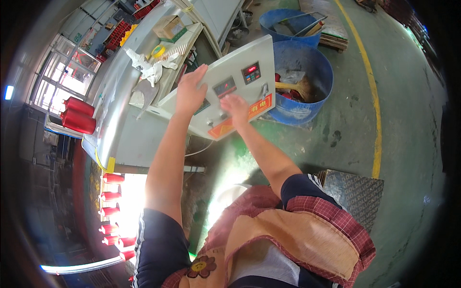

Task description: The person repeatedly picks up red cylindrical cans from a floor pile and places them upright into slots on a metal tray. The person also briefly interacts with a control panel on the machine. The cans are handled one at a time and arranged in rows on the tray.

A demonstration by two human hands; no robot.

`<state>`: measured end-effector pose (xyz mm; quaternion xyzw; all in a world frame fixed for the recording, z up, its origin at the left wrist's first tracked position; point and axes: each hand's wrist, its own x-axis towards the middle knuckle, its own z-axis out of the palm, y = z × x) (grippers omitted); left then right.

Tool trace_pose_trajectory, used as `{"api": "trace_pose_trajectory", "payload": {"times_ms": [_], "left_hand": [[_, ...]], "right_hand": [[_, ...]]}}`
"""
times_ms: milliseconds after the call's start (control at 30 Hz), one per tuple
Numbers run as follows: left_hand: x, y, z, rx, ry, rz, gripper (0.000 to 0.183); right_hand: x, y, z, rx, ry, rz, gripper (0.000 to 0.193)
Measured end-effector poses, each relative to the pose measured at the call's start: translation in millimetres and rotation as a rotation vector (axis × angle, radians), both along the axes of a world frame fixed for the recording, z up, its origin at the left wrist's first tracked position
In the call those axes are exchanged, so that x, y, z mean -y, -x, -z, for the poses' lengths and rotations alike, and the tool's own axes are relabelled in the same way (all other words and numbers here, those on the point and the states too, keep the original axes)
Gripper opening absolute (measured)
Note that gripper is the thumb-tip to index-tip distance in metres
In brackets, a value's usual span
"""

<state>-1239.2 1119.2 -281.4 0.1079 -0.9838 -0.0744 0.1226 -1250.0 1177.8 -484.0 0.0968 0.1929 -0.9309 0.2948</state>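
A light grey control panel (252, 50) stands tilted before me, with digital displays, a small handle and an orange warning label (261, 104). My left hand (190, 93) is closed over its upper left edge. The fingers of my right hand (235, 109) are at the panel's front, just below the middle display (224, 87); they are smeared by motion, so whether they press anything is unclear. A second display (251, 73) glows red at the upper right.
Two blue tubs (307, 113) stand behind the panel, the nearer one containing a brush (302, 89). On the left bench lie white gloves (152, 72), yellow tape (158, 51) and a cardboard box (169, 28). Several red parts (79, 120) hang or stand at the left.
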Motion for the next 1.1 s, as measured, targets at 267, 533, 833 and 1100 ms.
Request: {"api": "trace_pose_trajectory", "payload": {"times_ms": [267, 533, 833, 1100], "left_hand": [[6.7, 3.7, 3.8, 0.006, 0.008, -0.035, 0.054], [0.7, 4.8, 0.7, 0.006, -0.015, -0.07, 0.053], [-1.6, 1.4, 1.1, -0.006, -0.004, -0.043, 0.053], [0.4, 3.1, 0.1, -0.013, -0.005, -0.028, 0.052]], "right_hand": [[0.9, 13.0, 3.8, 0.017, -0.04, -0.032, 0.024], [-1.0, 16.9, -1.5, 0.005, -0.051, -0.015, 0.021], [-4.4, 12.4, -5.7, -0.005, -0.104, 0.016, 0.02], [-3.5, 13.7, -4.1, -0.003, -0.077, 0.002, 0.022]]}}
